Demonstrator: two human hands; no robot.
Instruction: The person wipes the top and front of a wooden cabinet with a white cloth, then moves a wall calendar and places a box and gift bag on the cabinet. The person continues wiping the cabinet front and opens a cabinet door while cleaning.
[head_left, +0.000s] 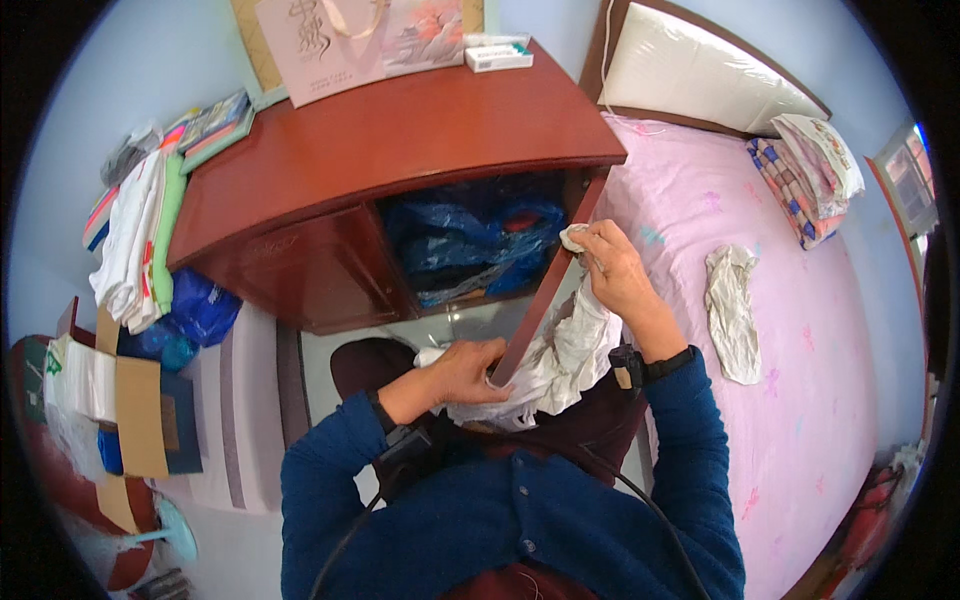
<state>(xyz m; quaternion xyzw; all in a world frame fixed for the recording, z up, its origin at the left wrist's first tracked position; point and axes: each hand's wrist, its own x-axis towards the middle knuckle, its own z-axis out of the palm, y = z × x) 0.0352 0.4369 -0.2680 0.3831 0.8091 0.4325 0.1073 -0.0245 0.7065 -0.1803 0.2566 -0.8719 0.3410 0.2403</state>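
Observation:
My left hand (471, 369) grips the lower free edge of an open reddish-brown cabinet door (541, 307), with white cloth against its fingers. My right hand (611, 262) holds a bunched end of white cloth (574, 238) against the door's top edge near the hinge side. A large crumpled white cloth (574, 345) hangs beyond the door and lies over my lap. Behind the door, the wooden cabinet (397, 135) stands open on its right side, showing blue plastic-wrapped items (465, 240) inside.
On the cabinet top are a pink paper bag (360, 52), a small box (499, 57) and books (217, 131). Folded towels (135, 240) hang at its left end. The pink-sheeted bed (802, 420) on the right holds a crumpled cloth (733, 315) and folded bedding (799, 180). A cardboard box (140, 416) stands left.

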